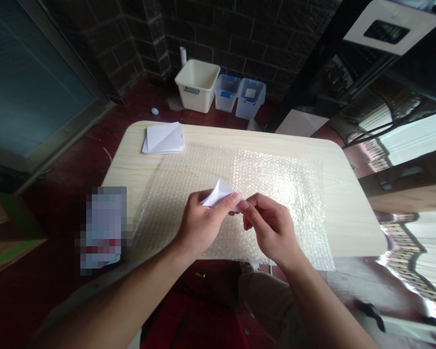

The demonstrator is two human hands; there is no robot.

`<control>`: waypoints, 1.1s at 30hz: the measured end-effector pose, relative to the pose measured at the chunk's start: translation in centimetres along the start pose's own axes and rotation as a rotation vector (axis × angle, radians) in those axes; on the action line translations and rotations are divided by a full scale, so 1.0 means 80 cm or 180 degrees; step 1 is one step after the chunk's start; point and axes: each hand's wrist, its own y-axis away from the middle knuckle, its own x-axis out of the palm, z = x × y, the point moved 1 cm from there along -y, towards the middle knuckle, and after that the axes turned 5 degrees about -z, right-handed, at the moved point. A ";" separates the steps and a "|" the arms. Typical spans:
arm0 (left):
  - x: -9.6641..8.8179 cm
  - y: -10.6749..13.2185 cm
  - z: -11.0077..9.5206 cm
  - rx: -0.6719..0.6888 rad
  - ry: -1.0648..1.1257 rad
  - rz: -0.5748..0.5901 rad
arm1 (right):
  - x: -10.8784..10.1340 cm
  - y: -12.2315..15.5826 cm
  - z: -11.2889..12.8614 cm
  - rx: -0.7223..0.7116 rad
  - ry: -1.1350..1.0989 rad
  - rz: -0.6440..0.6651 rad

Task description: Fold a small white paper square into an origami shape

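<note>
A small folded piece of white paper point(220, 192) is held above the middle of the table. My left hand point(202, 220) grips it from the left, thumb on top and fingers curled under. My right hand point(269, 227) pinches its right end between thumb and fingertips. Under both hands a sheet of clear bubble wrap point(276, 179) covers most of the light wooden table point(349, 194). A stack of white paper sheets point(163, 138) lies at the table's far left corner.
On the red floor behind the table stand a cream plastic bin point(197, 85) and two clear lidded boxes point(240, 94). A dark brick wall rises beyond. A blurred patch point(103, 228) sits at the table's left edge. A cardboard box point(3, 232) is at far left.
</note>
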 end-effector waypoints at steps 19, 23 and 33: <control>0.001 0.000 -0.002 -0.0131 0.0108 0.0378 | -0.004 0.001 -0.004 0.0316 -0.0243 0.0119; 0.004 0.000 -0.003 -0.0259 0.0417 0.0566 | -0.002 -0.002 -0.003 0.0283 -0.0594 0.0095; 0.008 0.001 -0.002 -0.0428 0.0715 0.0594 | 0.001 -0.002 -0.007 0.0216 -0.0797 -0.0294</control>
